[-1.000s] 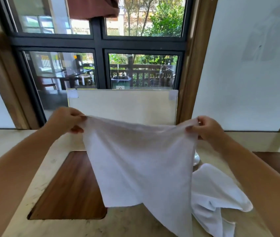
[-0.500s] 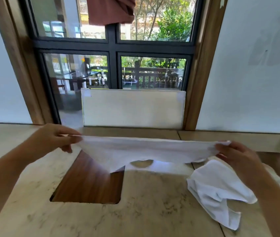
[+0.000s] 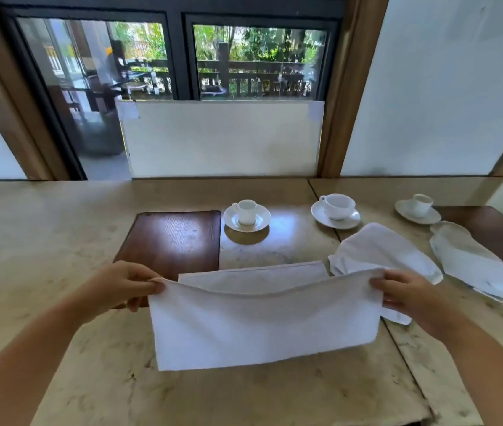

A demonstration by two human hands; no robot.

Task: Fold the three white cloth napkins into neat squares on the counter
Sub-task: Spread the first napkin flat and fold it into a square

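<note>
Both forearms extended forward, left hand [image 3: 125,285] and right hand [image 3: 405,295] pinching, hands apart

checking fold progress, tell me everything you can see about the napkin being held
The held napkin is plain white cloth, soft and lightly textured. It is folded over on itself into a wide rectangle. The left hand and right hand each pinch an upper corner. Its far layer lies flat on the marble counter, partly over the wooden inlay.

Right wooden inlay [image 3: 496,232] — cut off by edge, partly under napkin [image 3: 471,259]
</note>
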